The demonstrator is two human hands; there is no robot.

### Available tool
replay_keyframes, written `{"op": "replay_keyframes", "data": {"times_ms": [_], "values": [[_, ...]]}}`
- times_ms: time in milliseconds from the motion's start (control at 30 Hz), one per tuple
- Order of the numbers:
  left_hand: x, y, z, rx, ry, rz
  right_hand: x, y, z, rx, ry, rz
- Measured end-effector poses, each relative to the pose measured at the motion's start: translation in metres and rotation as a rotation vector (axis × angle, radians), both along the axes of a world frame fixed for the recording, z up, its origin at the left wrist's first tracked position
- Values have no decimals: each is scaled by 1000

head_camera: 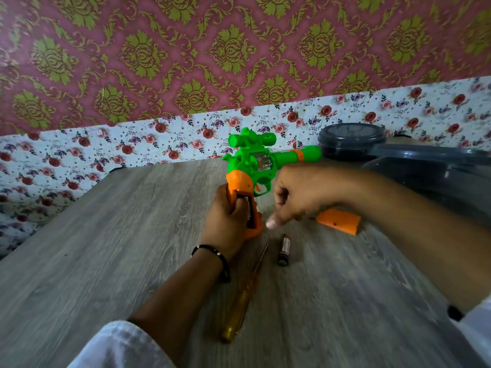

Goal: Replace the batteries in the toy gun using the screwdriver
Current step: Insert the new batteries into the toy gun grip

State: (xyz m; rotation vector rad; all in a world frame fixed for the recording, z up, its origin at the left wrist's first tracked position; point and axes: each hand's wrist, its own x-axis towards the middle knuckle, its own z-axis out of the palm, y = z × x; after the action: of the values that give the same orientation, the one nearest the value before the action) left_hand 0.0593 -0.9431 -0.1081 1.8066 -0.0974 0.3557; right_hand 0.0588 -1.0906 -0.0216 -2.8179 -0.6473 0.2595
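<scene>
A green and orange toy gun (261, 166) stands upright over the wooden table (106, 248), barrel pointing right. My left hand (227, 219) grips its orange handle, whose battery compartment is uncovered and faces me. My right hand (295, 197) hovers just right of the handle, fingers curled, thumb pointing down, blurred; I see nothing in it. The orange compartment cover (338, 220) lies on the table behind that hand. One dark battery (283, 250) lies below my right hand. A yellow-handled screwdriver (244, 301) lies beside my left forearm, tip toward the gun.
Dark grey plastic containers (353, 142) stand at the table's back right corner, close behind my right forearm. A flowered wall runs along the table's far edge. White sleeves show at the bottom of the view.
</scene>
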Motion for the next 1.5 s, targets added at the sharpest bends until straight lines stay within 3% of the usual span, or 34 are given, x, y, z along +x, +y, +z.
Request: {"op": "replay_keyframes", "data": {"times_ms": [133, 300, 433, 600, 867, 1133, 1500], "values": [[1, -2, 1, -67, 49, 10, -19, 10, 2, -407, 84, 71], [4, 1, 2, -60, 86, 22, -25, 20, -9, -442, 175, 65], [3, 3, 1, -7, 61, 27, -24, 20, -7, -352, 152, 98], [3, 4, 1, -7, 59, 29, -11, 17, -3, -51, -17, 190], [7, 7, 4, -182, 113, 17, -10, 23, -22, 279, 65, 195], [4, 8, 2, -224, 129, -35, -10, 31, -34, 433, -234, 126], [-1, 5, 5, -245, 140, -1, -9, 31, -42, 539, -322, 134]]}}
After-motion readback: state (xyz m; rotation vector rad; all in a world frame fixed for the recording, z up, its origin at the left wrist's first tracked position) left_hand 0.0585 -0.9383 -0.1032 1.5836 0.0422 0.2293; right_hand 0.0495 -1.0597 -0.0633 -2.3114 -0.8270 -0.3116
